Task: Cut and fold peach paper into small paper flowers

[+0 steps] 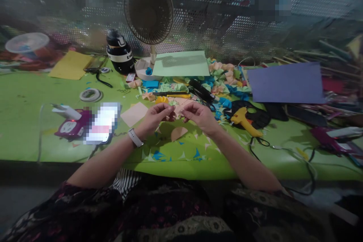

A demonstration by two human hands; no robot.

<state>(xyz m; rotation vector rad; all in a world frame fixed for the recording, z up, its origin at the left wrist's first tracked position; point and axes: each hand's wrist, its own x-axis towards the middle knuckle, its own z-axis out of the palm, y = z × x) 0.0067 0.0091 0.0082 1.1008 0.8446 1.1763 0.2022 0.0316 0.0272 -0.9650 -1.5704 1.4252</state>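
My left hand [162,115], with a white band on the wrist, has its thumb and fingers pinched together over the middle of the table. My right hand [200,116] is closed in a similar pinch facing it. Between the fingertips shows a thin peach paper piece [178,109]; its edges are partly hidden and blurred. Just below the hands a peach half-round paper cutout [179,133] lies on the green table. To the left of my left hand is a square peach sheet [134,114]. Paper scraps [159,155] in blue and pale green are strewn nearer the front edge.
Behind my hands lie a black stapler-like tool [202,90], paper flowers [224,73] and a pale green sheet [181,64]. A yellow glue gun [246,121] rests at right with its cord. Tape [90,94], a phone [103,123], a bottle [120,55] and a fan [149,9] stand leftward.
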